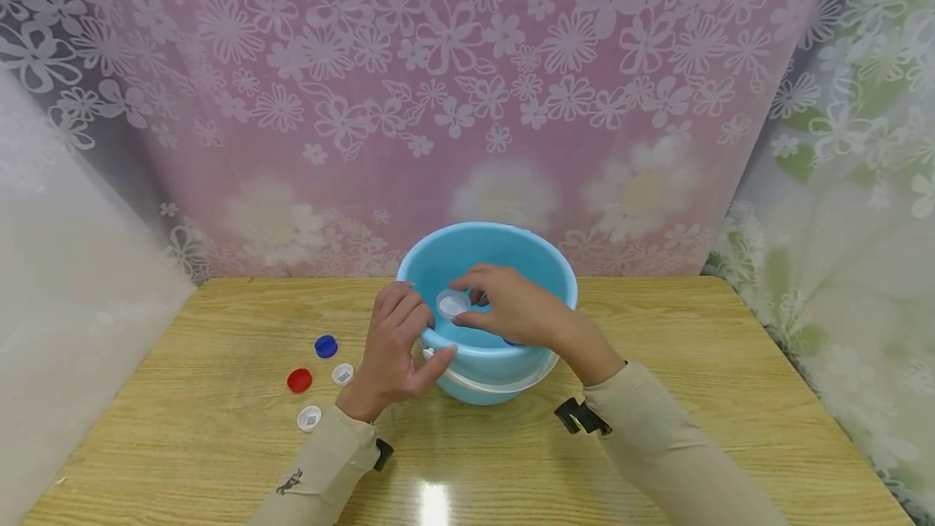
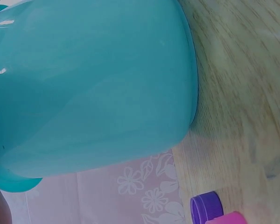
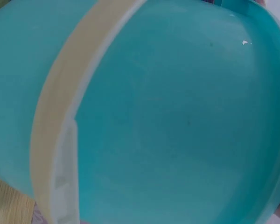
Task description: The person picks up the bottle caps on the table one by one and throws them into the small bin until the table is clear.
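Pink, white-flowered curtain [image 1: 467, 88] behind a wood-grain counter [image 1: 694, 396]. Your round white plastic cap [image 1: 451, 304] is within the mouth of the light-blue plastic bucket [image 1: 482, 246], toward its left side; can't tell how deep. Your right hand [image 1: 519, 307] looks pinched on its edge, thumb nearer you, fingers beyond. Cap lies left of that palm, toward your left hand [image 1: 398, 339]; right hand is nearer. It's a disc, so no long axis; broad face turned up to the head view, exact tilt unclear. Left hand grips the bucket's near-left rim, fingers over inside, thumb outside. White plastic handle [image 3: 51, 116] hangs down the near side. Left on the counter: round blue cap [image 1: 325, 347], round red cap [image 1: 299, 381], two small round white caps [image 1: 309, 419].
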Motion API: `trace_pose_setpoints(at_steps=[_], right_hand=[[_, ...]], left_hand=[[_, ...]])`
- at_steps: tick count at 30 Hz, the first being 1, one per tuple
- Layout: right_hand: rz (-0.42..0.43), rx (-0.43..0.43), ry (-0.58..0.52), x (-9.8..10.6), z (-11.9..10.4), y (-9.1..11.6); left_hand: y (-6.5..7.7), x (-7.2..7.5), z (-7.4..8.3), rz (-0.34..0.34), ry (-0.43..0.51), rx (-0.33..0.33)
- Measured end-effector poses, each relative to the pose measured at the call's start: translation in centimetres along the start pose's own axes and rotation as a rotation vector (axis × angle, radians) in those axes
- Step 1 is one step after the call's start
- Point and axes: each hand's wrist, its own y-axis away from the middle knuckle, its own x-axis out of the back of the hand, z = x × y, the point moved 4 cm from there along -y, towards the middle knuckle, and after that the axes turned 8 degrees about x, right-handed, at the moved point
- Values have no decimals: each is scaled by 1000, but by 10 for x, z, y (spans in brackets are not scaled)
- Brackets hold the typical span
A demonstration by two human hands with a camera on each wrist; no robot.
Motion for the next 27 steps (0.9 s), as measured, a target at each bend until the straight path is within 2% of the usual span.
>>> trace_pose_setpoints(at_steps=[7, 15, 20, 27], right_hand=[[17, 11, 1, 0, -1, 1], [52, 39, -50, 1, 1, 3], [139, 58, -71, 6, 4, 8], [336, 103, -29, 25, 11, 21]], left_hand=[[0, 0, 1, -2, -1, 2], [-1, 0, 1, 8, 5, -7], [-1, -1, 1, 18, 9, -14], [0, 0, 1, 12, 0, -11]])
